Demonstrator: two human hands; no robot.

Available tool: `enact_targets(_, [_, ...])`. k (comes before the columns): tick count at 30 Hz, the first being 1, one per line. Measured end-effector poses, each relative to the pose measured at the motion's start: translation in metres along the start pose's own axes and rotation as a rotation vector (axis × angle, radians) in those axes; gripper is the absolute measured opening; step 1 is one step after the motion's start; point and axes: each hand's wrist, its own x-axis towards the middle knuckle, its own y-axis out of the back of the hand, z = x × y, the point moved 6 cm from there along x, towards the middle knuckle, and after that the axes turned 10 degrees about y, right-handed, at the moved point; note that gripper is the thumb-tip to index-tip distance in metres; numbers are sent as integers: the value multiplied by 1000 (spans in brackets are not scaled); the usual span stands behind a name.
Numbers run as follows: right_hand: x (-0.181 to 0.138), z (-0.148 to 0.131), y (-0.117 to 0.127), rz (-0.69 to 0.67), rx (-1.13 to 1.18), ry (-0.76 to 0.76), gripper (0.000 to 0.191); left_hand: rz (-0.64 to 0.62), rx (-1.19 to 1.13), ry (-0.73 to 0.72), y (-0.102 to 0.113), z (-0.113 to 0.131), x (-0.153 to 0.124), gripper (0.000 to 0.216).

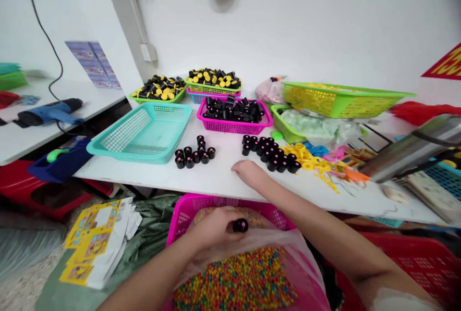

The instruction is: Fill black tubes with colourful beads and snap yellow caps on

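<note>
My left hand [216, 229] is closed round a small black cylinder [240, 225], held over a pink basket [190, 205] in my lap. The basket is lined with a clear bag full of small multicoloured beads [241, 282]. My right hand [250, 172] rests on the white table [223, 179], fingers curled down and hidden from me. It lies between two groups of black cylinders: a small cluster [194, 153] to its left and a larger cluster with pink tops [272, 153] just beyond it on the right.
An empty teal basket [144, 130] stands at the left. Behind are a pink basket of black cylinders [234, 114] and green baskets of yellow-capped ones [214, 80]. Yellow rings [306, 155], a tilted green basket [338, 99] and a metal cylinder [414, 150] crowd the right.
</note>
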Motion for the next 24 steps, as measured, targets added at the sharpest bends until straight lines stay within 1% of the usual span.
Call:
enact_targets(2, [-22,-12,8,17,72,17,29,75,-50,48,5,-6,1,35])
enact_targets(5, [-58,-34,18,75,304,83,21,151,-106,98,9,-12,2,37])
enact_targets(7, [-79,-47,18,125,403,137,21,181,-139,89,10,-12,2,35])
enact_targets(9, [-93,-56,13,164,395,179,23,222,-179,43,12,-9,2,34])
enact_targets(12, [-102,-60,3,220,358,217,26,259,-207,-16,14,-6,2,32])
enact_targets(15, [-103,-59,-3,268,352,199,34,267,-192,2,13,-9,4,28])
enact_targets(20, [-103,-59,1,321,330,168,36,298,-194,-47,17,-6,2,27])
enact_targets(24, [-103,-59,1,322,339,144,36,310,-199,-72,19,-3,-1,29])
